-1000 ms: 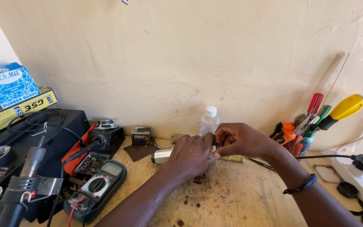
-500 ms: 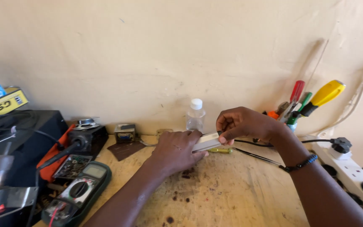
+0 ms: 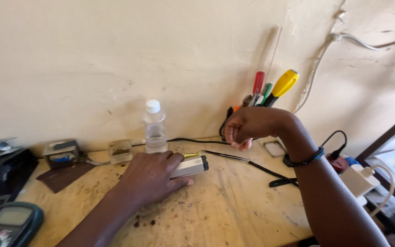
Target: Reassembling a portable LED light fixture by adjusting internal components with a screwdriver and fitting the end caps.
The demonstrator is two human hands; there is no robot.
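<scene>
the left hand [image 3: 149,178] lies palm down on the wooden bench [image 3: 225,210], its forearm running in from the lower left. its fingers are loosely spread and rest over a small silver box-shaped device [image 3: 189,166], pinning it flat to the wood; the device's black end pokes out just past the fingertips, toward the right, and the thumb sits along its near edge. a thin yellow-handled tool [image 3: 191,155] lies just beyond those fingers, touching or almost touching the device's far side.

the right hand [image 3: 251,126] is raised off the bench, wrist bent, forearm rising from the lower right with a dark beaded bracelet [image 3: 308,158] around the wrist. its fingers are curled inward into a loose fist, knuckles toward the wall; whether they hold anything small cannot be told. directly behind these fingers stands a cluster of screwdrivers [image 3: 270,89] with red, green and yellow handles, leaning on the wall. below the curled fingers a pair of black tweezers [image 3: 227,155] lies on the wood, pointing toward the device.

beyond the left fingertips stand a clear plastic bottle [image 3: 154,128] with a white cap and a small clear tub [image 3: 120,151]. near the left forearm's outer side, at the lower left edge, sits a multimeter [image 3: 5,224].
</scene>
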